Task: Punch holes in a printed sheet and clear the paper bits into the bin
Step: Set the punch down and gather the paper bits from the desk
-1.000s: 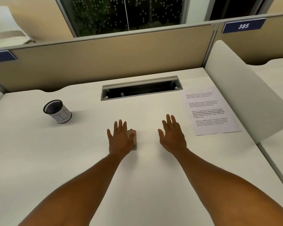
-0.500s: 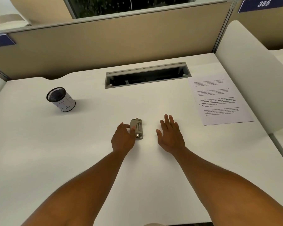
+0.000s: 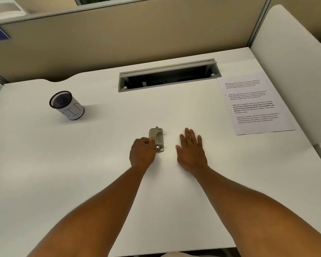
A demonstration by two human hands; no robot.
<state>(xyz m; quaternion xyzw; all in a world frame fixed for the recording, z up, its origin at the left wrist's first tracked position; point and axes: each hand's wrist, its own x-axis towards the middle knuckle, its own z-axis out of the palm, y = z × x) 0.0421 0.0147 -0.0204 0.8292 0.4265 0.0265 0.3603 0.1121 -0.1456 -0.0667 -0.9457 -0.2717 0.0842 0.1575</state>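
The white wrap around the mesh bin [image 3: 68, 106] carries large thin hand-drawn letters that read "BIN". The printed sheet [image 3: 254, 104], lying well to the right of the bin, bears four paragraphs that open with "Village life is a peaceful", one partly in bold; the remaining print is too small to read.

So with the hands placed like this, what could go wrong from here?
1. The printed sheet lies far right, apart from the hole punch; dragging it over one-handed could crease it.
2. The bin stands far left, so paper bits may scatter on the desk in transit.
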